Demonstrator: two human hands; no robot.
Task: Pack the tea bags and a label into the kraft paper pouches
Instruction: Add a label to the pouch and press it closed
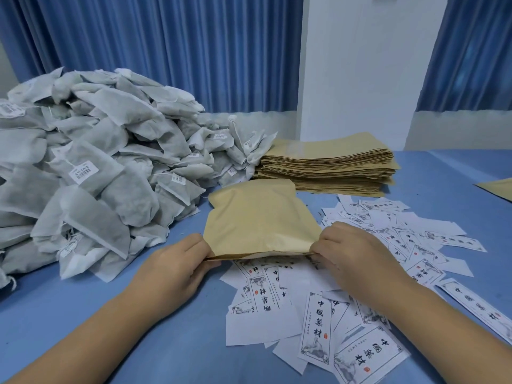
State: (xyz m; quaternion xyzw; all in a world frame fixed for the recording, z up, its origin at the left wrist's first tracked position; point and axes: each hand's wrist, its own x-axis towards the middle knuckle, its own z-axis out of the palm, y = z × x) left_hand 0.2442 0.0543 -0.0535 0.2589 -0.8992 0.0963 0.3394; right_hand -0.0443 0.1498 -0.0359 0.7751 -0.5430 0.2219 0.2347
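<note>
— Where is the kraft pouch?

— In the middle of the blue surface, held at its near edge by both hands. Its far end points toward the stack of flat pouches.

— And the grip on each side?

— The left hand pinches the near-left corner, thumb under and fingers on top. The right hand has its grip clamped on the near-right corner the same way.

— The tea bags?

— A big heap of tea bags fills the left side, touching the stack at its far right end.

— Labels?

— The printed labels lie scattered on the near right, some under the pouch's near edge and beneath the right hand. Blue curtains hang at the far side.
</note>
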